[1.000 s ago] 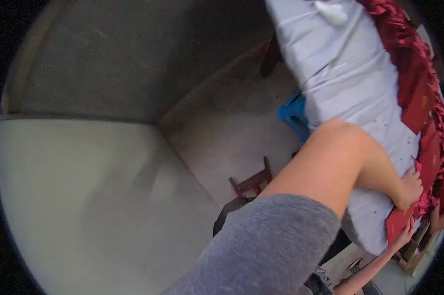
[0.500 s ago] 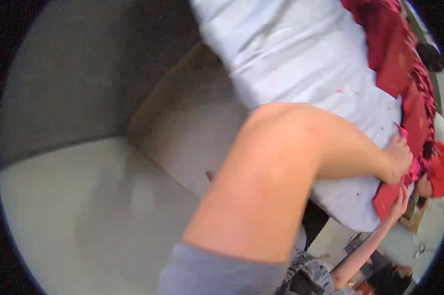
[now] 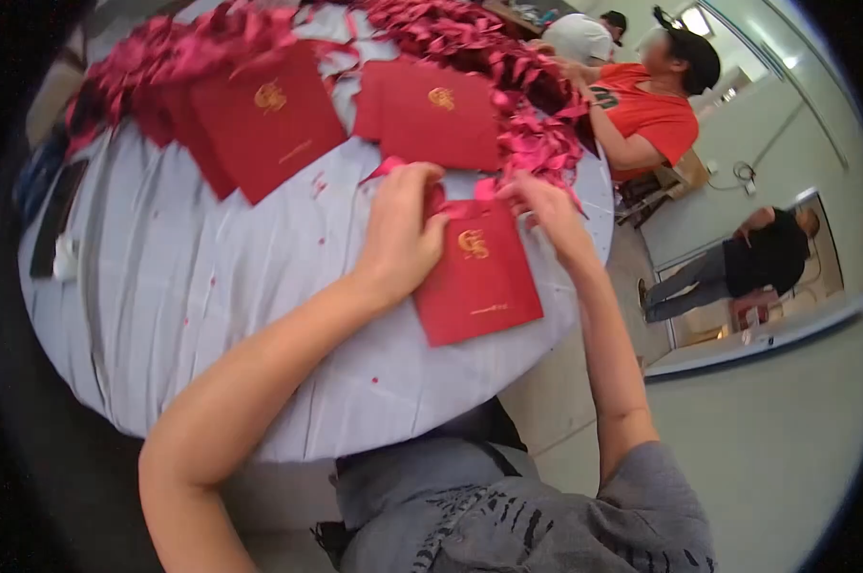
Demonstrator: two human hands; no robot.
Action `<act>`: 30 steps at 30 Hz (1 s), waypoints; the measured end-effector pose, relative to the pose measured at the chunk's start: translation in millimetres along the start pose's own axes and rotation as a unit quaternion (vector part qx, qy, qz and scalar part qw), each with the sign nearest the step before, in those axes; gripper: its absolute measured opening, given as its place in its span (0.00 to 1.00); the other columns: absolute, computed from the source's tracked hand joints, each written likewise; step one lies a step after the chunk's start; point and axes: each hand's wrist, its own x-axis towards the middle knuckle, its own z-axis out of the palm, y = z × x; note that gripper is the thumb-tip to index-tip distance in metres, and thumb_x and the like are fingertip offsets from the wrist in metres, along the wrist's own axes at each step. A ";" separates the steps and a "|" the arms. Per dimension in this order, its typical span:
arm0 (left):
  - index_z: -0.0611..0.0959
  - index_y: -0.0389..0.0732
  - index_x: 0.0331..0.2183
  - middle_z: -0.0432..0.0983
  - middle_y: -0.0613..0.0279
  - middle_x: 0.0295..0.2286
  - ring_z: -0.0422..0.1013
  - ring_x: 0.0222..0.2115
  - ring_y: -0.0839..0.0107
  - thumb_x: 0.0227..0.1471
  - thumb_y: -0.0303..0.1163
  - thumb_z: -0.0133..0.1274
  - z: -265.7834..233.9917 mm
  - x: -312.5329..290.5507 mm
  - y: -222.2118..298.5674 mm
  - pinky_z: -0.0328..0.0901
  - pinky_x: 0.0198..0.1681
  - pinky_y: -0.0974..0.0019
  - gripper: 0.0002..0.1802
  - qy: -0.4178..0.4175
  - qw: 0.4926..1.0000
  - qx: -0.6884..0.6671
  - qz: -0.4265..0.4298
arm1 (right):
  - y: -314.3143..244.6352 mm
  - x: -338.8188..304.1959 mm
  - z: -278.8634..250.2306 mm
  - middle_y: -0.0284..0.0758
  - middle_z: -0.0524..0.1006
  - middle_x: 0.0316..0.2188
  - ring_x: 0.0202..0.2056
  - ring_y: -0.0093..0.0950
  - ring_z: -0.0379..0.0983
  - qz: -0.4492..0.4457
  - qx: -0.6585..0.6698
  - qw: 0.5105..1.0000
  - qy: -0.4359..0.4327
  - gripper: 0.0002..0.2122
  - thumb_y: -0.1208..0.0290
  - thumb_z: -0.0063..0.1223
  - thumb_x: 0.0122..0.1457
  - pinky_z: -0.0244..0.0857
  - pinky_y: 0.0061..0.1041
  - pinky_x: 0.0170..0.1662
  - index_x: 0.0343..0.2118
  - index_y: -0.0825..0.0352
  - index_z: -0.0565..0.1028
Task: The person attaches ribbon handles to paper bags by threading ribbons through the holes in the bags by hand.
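Note:
A flat red gift bag with a gold emblem lies on the white-covered table in front of me. Pink ribbon runs along its top edge. At the bag's upper left corner my left hand is closed on the ribbon, its fingertips partly hidden. On the other side, my right hand pinches the ribbon near the upper right corner. Just beyond lies a stack of matching red bags. A larger, fanned stack of red bags is farther left.
Heaped pink ribbons line the far side of the round table. A dark, long object rests at the left edge. A person in a red shirt works across the table; another in black stands to the right.
The view has swung and levelled, so the table now lies ahead. My left arm no longer covers the middle of the picture. Both hands remain at a red bag.

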 end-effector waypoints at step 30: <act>0.78 0.34 0.33 0.75 0.62 0.26 0.68 0.26 0.77 0.56 0.52 0.39 -35.7 24.1 94.3 0.64 0.33 0.72 0.28 -0.189 0.925 -0.054 -0.326 | -16.5 -50.0 -34.8 0.28 0.74 0.33 0.36 0.15 0.68 -0.199 0.327 0.923 -0.047 0.08 0.73 0.47 0.58 0.62 0.16 0.41 0.38 0.70 0.73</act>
